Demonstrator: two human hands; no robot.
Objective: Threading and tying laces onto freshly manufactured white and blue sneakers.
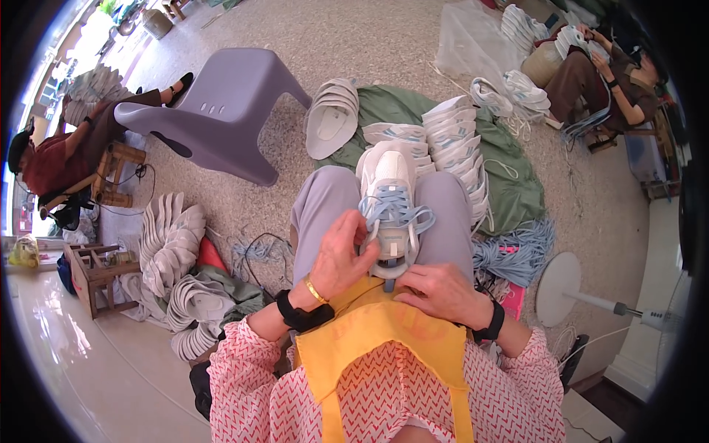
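Head view: shoe (391, 168) between the knees (322, 203), toe far; left hand (334, 255) slightly spread beside the blue lace (395, 209), right hand's (441, 290) grip unclear. Steady knees should help keep the lace flat.

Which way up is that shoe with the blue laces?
Right way up: the shoe has its blue laces facing up toward the camera.

From afar I count the wearer's two hands (334, 257), two co-workers (634, 94), one apron (384, 332), one fan (557, 288), one purple chair (233, 100).
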